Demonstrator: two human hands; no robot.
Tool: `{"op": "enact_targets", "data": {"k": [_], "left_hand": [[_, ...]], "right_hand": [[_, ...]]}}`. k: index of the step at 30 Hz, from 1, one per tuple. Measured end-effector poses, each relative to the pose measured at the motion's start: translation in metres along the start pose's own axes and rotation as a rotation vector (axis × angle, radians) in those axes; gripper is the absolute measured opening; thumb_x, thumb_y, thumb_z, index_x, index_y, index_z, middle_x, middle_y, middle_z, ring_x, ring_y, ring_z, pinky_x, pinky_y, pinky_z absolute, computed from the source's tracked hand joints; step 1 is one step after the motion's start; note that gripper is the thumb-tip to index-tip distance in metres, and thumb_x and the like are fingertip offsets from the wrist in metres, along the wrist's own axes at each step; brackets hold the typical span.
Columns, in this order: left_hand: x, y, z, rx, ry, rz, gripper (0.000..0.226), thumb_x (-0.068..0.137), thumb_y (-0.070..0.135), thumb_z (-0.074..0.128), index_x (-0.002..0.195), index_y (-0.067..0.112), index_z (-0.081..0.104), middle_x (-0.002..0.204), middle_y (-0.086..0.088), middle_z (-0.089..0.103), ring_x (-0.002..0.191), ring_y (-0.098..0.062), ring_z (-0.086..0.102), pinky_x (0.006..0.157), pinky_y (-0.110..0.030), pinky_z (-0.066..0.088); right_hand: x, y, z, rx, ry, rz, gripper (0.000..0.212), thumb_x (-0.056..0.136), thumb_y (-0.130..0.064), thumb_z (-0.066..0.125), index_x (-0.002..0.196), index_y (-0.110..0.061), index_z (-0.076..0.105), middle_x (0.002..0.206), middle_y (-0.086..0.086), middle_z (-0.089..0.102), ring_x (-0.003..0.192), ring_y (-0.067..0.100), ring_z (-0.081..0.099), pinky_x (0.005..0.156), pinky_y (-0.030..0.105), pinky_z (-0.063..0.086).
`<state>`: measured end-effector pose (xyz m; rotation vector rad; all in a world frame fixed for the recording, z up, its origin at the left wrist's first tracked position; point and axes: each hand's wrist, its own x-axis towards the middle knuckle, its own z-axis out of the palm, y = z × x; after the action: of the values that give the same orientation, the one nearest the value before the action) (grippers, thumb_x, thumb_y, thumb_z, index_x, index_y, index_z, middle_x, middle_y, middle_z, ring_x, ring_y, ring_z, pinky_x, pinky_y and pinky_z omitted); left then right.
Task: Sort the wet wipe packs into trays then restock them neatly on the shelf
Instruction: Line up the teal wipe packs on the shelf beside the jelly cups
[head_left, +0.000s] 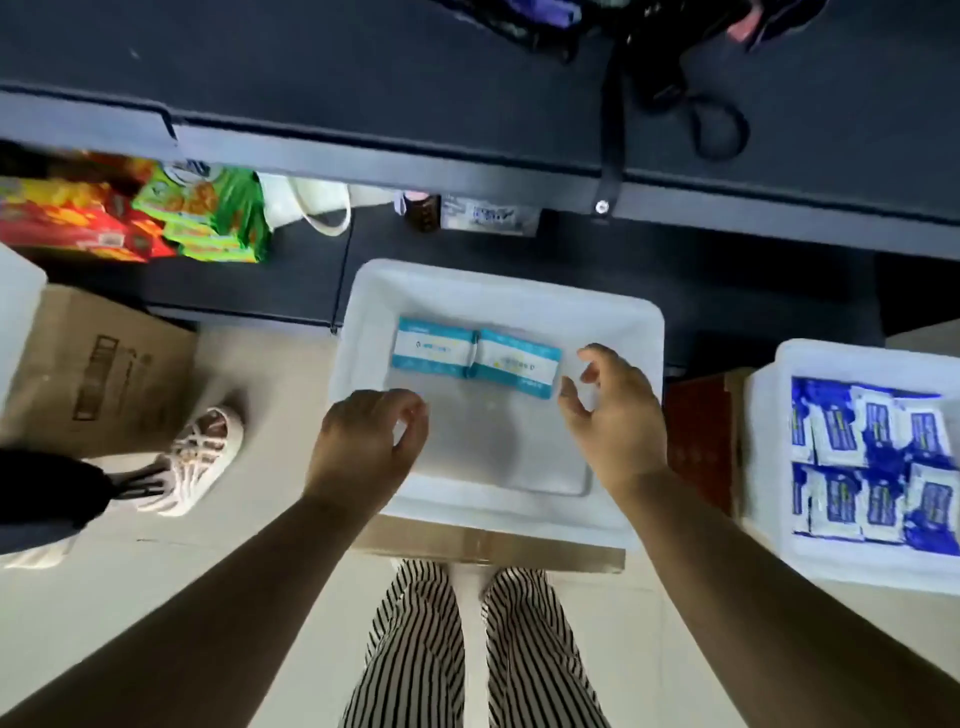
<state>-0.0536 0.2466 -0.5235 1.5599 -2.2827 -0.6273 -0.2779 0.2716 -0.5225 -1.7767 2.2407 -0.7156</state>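
Hands over the middle tray, both empty. Left hand (366, 447) sits above the tray's 7 o'clock corner, fingers loosely curled, nothing between them. Right hand (615, 415) hovers at the tray's 3 o'clock side, thumb and fingers spread apart in a relaxed arc, grasping nothing; its fingertips are just beside the nearer pack, and whether they touch it cannot be told.

White tray (613, 312) rests on a cardboard box (493, 545), directly ahead of the person's striped trousers (415, 649). Inside it, toward 12 o'clock, lie two teal-and-white wet wipe packs, flat, end to end and touching: left pack (434, 348), right pack (519, 366), the right one slightly skewed. Print on both is too blurred to read. Remainder of the tray floor is bare.

At 3 o'clock from the middle tray, well apart, a second white tray (769, 467) holds blue-and-white packs (872, 462) laid flat in rows, filling the part that shows; it runs off the frame edge. Between the two trays, a reddish box (701, 441).

At 12 o'clock, dark shelf (363, 145), its lower level carrying red and green snack packets (156, 218) at 10 o'clock and a white bag (311, 202) beside them. A black strap (610, 130) hangs down over the shelf edge.

At 9 o'clock, a brown carton (104, 374) on the floor, and another person's shoe (197, 457) just beside it.
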Motion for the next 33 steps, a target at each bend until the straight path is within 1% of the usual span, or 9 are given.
{"op": "enact_targets", "data": {"k": [6,9,11,16,19,22,25,28,33], "left_hand": [[-0.041,-0.041,0.112,0.086,-0.259,-0.103,0.039,0.086,0.031,0.04,0.071,0.007,0.066,0.059,-0.007,0.066,0.053,-0.025,0.063,0.052,-0.031,0.051],[-0.033,-0.043,0.137,0.066,-0.365,-0.309,0.043,0.095,0.037,0.034,0.093,0.01,0.068,0.082,-0.005,0.07,0.075,-0.028,0.066,0.067,-0.031,0.048],[-0.035,-0.048,0.149,0.138,-0.31,-0.393,0.043,0.098,0.041,0.028,0.108,0.018,0.063,0.098,-0.001,0.07,0.088,-0.028,0.064,0.07,-0.029,0.041],[-0.052,-0.058,0.162,0.165,-0.176,-0.312,0.041,0.088,0.04,0.034,0.077,0.018,0.066,0.057,0.007,0.066,0.041,-0.02,0.059,0.049,-0.02,0.034],[-0.046,-0.055,0.16,0.158,-0.221,-0.325,0.041,0.091,0.043,0.033,0.08,0.02,0.065,0.063,0.009,0.067,0.048,-0.019,0.062,0.05,-0.019,0.032],[-0.034,-0.052,0.157,0.162,-0.444,-0.47,0.046,0.095,0.052,0.019,0.106,0.027,0.056,0.097,0.012,0.066,0.088,-0.017,0.063,0.066,-0.024,0.033],[-0.017,-0.057,0.159,-0.017,-0.569,-0.665,0.052,0.094,0.053,0.018,0.105,0.021,0.057,0.103,0.004,0.066,0.096,-0.02,0.06,0.08,-0.029,0.04],[0.01,-0.07,0.166,-0.324,-0.488,-0.845,0.048,0.098,0.044,0.026,0.083,0.012,0.058,0.095,-0.011,0.068,0.091,-0.028,0.062,0.089,-0.038,0.046],[0.071,-0.073,0.194,-0.727,-0.23,-1.143,0.036,0.094,0.043,0.046,0.087,0.009,0.056,0.091,-0.009,0.06,0.078,-0.02,0.055,0.081,-0.034,0.045]], "right_hand": [[-0.029,0.072,0.096,-0.05,-0.38,0.369,0.037,0.091,-0.03,0.055,0.12,-0.008,0.057,0.116,0.011,0.063,0.107,0.027,0.057,0.084,0.03,0.043],[-0.016,0.1,0.145,-0.027,-0.426,0.567,0.038,0.091,-0.034,0.055,0.12,-0.01,0.055,0.122,0.009,0.059,0.115,0.026,0.053,0.089,0.029,0.041],[0.003,0.113,0.171,0.002,-0.392,0.649,0.041,0.089,-0.035,0.056,0.121,-0.009,0.053,0.126,0.01,0.057,0.118,0.026,0.05,0.094,0.029,0.038],[0.055,0.124,0.207,0.015,-0.49,0.228,0.054,0.082,-0.034,0.067,0.128,-0.012,0.05,0.129,0.008,0.051,0.12,0.023,0.047,0.1,0.03,0.034],[0.069,0.121,0.215,-0.056,-0.627,0.127,0.057,0.078,-0.038,0.07,0.127,-0.015,0.051,0.127,0.009,0.052,0.117,0.025,0.048,0.097,0.031,0.039],[0.055,0.125,0.211,0.018,-0.665,0.395,0.057,0.077,-0.033,0.073,0.124,-0.015,0.046,0.123,0.006,0.057,0.107,0.026,0.056,0.084,0.03,0.047],[0.029,0.126,0.198,0.128,-0.621,0.76,0.048,0.08,-0.035,0.07,0.116,-0.011,0.046,0.104,0.008,0.064,0.069,0.022,0.063,0.048,0.018,0.047],[0.018,0.126,0.19,-0.022,-0.602,0.629,0.045,0.083,-0.034,0.065,0.116,-0.01,0.045,0.108,0.007,0.062,0.092,0.027,0.061,0.071,0.026,0.046],[0.058,0.112,0.193,-0.051,-0.572,0.364,0.072,0.076,-0.035,0.073,0.134,-0.013,0.037,0.136,0.008,0.041,0.124,0.026,0.04,0.096,0.034,0.036]]}}
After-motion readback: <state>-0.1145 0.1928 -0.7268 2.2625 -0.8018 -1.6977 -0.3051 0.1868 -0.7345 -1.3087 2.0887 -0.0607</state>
